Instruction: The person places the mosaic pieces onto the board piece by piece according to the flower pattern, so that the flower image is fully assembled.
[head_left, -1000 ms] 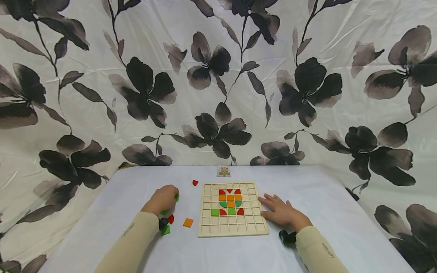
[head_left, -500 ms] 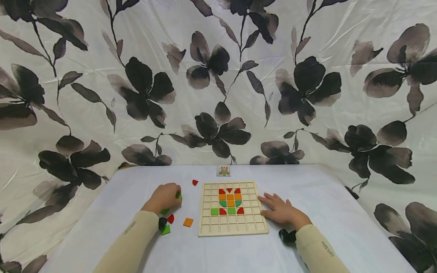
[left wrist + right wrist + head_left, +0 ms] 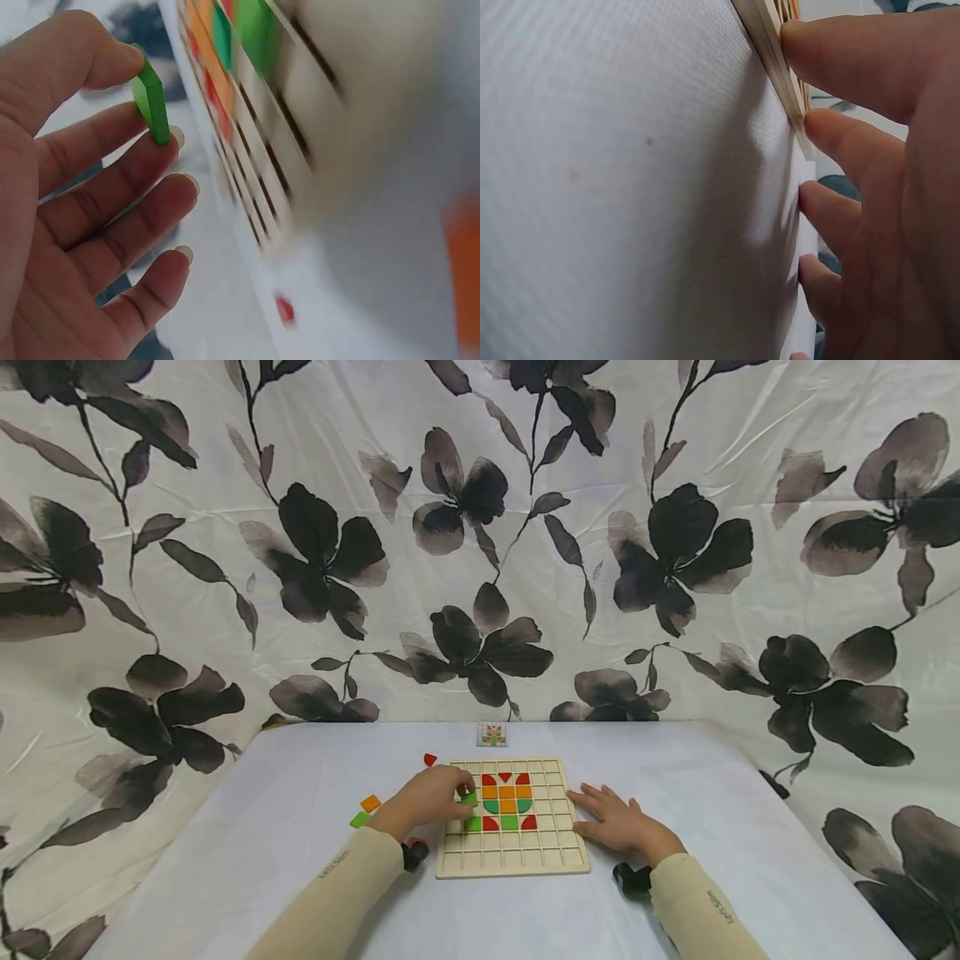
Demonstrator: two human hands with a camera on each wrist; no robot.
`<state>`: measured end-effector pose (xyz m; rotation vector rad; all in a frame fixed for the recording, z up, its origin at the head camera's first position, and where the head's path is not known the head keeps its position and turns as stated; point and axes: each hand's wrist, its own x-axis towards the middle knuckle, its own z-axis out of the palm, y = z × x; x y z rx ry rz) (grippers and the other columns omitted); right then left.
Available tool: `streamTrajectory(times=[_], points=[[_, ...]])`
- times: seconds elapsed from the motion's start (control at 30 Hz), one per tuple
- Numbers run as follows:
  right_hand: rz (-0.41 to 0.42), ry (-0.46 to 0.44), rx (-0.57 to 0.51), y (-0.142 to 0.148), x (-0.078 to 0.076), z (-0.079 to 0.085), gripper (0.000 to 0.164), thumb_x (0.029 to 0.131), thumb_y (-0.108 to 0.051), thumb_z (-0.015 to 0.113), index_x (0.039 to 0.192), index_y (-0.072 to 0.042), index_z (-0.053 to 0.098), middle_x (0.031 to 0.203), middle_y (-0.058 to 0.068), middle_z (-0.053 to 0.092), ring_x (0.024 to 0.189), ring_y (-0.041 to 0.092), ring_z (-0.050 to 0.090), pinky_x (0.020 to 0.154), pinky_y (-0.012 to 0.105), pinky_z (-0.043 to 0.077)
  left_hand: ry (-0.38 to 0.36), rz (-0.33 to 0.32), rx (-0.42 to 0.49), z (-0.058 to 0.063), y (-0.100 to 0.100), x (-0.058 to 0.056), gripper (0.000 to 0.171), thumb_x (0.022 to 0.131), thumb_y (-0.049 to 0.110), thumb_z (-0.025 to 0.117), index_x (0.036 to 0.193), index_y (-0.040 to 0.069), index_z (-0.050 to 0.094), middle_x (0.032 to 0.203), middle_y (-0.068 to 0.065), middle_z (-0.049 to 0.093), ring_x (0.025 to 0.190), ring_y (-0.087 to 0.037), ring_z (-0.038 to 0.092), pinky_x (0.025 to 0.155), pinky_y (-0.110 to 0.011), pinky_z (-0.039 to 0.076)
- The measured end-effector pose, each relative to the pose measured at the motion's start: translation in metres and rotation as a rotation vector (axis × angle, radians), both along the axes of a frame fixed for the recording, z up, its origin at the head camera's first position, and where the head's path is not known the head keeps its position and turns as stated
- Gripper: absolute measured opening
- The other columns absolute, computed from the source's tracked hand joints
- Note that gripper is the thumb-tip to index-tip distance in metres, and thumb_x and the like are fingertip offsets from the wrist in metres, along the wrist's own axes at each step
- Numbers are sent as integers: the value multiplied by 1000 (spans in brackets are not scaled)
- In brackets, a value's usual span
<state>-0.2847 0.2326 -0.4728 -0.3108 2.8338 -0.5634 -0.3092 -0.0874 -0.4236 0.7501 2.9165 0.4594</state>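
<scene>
My left hand (image 3: pixel 427 797) hovers over the left side of a wooden board (image 3: pixel 553 850), its thumb and fingertips pinching a green tile (image 3: pixel 152 97). In the left wrist view, a gap shows between this tile and the board; the ring and little fingers are lightly bent and bear nothing. My right hand (image 3: pixel 611 822) lies at the board's right edge, grasping nothing, its fingers spread and relaxed: thumb and index finger touch the edge, while the remaining fingertips rest on the white table (image 3: pixel 202 877).

The board is a square grid. Its filled cells show, from the far row to the near one, red pieces (image 3: pixel 506 777), three orange squares (image 3: pixel 507 792), an orange square between two rounded green pieces (image 3: pixel 524 807), and a last row of alternating green squares (image 3: pixel 509 822) and red quarter-rounds (image 3: pixel 528 822). The green tile is just left of this pattern.

Near my left forearm lie a loose orange piece (image 3: pixel 371 803) and, just beside it, a loose green piece (image 3: pixel 360 819), partly hidden. A loose red piece (image 3: pixel 430 760) lies near the board's far left corner. A small picture card (image 3: pixel 492 735) lies beyond the board, before a flowered curtain (image 3: pixel 465 577).
</scene>
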Motion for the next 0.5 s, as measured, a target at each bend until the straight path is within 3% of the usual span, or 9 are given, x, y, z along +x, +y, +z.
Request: streamTrajectory(times=[0.17,0.5], points=[[6,7,-2,2,0,-1,64,91,-47,57,148,-23,40,158,11,30,146,44,19,107,75,8,5,-56,-20,-3,37,4,28,80,27,71,104,14,70,93,5,67,83,-10,55,83,-31,50],[26,5,-12,2,1,1,62,93,-48,55,148,-23,40,158,10,29,147,43,17,107,75,7,67,-130,-35,-18,93,5,13,79,25,73,87,17,67,71,11,56,64,-7,50,62,-22,42]])
